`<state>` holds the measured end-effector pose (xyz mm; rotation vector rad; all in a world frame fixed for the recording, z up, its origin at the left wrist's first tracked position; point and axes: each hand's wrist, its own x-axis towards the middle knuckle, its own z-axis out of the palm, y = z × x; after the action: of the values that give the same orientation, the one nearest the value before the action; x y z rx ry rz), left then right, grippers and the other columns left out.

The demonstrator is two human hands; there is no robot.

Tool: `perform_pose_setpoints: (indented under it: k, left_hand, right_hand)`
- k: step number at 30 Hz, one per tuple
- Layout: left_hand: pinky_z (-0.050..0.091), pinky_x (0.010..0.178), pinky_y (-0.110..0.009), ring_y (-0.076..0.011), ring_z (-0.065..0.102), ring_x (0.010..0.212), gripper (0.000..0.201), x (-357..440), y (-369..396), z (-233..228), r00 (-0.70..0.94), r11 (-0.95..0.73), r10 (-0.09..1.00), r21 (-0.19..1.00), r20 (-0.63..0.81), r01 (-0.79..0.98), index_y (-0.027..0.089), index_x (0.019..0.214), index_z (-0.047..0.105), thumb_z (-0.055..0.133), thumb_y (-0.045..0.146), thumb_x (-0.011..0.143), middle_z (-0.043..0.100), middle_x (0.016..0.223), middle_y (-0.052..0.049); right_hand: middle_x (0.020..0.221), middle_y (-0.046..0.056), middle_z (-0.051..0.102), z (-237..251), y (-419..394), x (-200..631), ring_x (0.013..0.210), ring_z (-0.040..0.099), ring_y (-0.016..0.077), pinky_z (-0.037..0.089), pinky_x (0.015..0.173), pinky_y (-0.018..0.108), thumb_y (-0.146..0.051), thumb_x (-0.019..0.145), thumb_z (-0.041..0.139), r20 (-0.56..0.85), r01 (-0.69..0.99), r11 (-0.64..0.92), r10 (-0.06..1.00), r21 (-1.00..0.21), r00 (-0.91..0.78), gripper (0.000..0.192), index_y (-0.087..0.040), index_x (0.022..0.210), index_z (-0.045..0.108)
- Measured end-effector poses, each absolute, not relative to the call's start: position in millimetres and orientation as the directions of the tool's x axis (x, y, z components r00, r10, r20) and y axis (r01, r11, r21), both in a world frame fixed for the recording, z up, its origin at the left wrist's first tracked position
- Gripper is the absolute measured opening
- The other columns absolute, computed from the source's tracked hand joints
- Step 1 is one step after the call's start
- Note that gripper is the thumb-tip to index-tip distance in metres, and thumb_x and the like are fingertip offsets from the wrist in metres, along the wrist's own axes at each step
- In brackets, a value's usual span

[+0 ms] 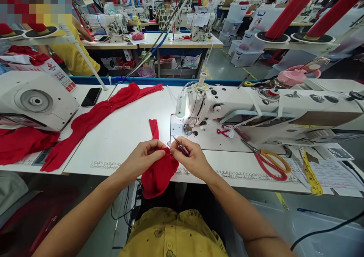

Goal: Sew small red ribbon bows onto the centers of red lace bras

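Note:
Both hands meet over a piece of red fabric (160, 175) at the front edge of the white sewing table (127, 135). My left hand (145, 156) pinches the cloth between thumb and fingers. In my right hand (193, 159) is a small pair of thread snips (182, 147), held with the points up and to the left; its thumb and fingertip are at the cloth's edge. One part of the fabric hangs below the table edge, while a narrow strip stretches back on the tabletop. Just behind the hands stands the sewing machine (227, 105), its needle area near the strip.
A long red fabric piece (93, 122) lies to the left, near a black phone (91, 97). Scissors with orange and red handles (273, 164) and a yellow tape measure (311, 175) lie to the right. Another machine (36, 99) stands left. People sit at tables beyond.

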<state>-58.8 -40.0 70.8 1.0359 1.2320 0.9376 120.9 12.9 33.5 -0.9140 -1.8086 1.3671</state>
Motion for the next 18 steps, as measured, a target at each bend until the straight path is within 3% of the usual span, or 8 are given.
perform_pose_setpoints:
  k: [5,9,13,15,18]
  left_hand:
    - [0.043,0.056,-0.022,-0.0127,0.056,0.065,0.027,-51,-40,71,0.071,0.262,0.963,0.965,-0.261,-0.001,0.017,0.08,0.065,0.074,0.042,0.078,0.063,0.075,-0.001]
    - [0.045,0.055,-0.023,-0.0137,0.059,0.063,0.034,-56,-39,65,0.071,0.335,0.94,0.942,-0.334,-0.002,0.017,0.078,0.064,0.078,0.048,0.072,0.065,0.074,-0.001]
    - [0.042,0.051,-0.022,-0.0136,0.057,0.058,0.042,-94,-12,78,-0.035,0.326,0.944,0.912,-0.328,0.248,0.015,0.079,0.067,0.079,0.053,0.066,0.066,0.069,-0.003]
    - [0.042,0.056,-0.021,-0.0109,0.056,0.059,0.042,-119,18,97,-0.204,0.249,0.964,0.849,-0.171,0.465,0.013,0.083,0.069,0.075,0.051,0.066,0.065,0.068,0.001]
    - [0.039,0.079,-0.028,-0.0071,0.055,0.078,0.049,-147,72,128,-0.284,0.073,0.905,0.545,0.315,0.835,0.008,0.105,0.07,0.055,0.049,0.083,0.061,0.08,0.005]
  right_hand:
    - [0.065,-0.005,0.048,34,11,116,0.058,0.038,0.0094,0.031,0.054,0.024,-0.03,0.085,0.061,0.056,0.067,0.105,0.86,-0.992,-0.508,0.015,-0.02,0.077,0.055]
    - [0.063,-0.006,0.045,31,10,119,0.056,0.037,0.009,0.03,0.052,0.024,-0.038,0.085,0.062,0.013,0.05,0.046,0.854,-0.998,-0.52,0.021,-0.019,0.08,0.057]
    - [0.071,-0.003,0.051,16,17,143,0.059,0.036,0.0092,0.03,0.054,0.024,-0.041,0.087,0.061,0.013,0.171,0.107,0.879,-0.979,-0.477,0.023,-0.019,0.08,0.061]
    - [0.072,-0.002,0.053,7,22,159,0.061,0.037,0.0099,0.03,0.056,0.025,-0.038,0.088,0.059,0.024,0.265,0.147,0.909,-0.953,-0.415,0.022,-0.019,0.077,0.061]
    - [0.076,-0.002,0.058,-6,29,180,0.063,0.042,0.0106,0.033,0.059,0.025,-0.031,0.089,0.057,0.073,0.392,0.226,0.927,-0.892,-0.367,0.017,-0.019,0.078,0.062]
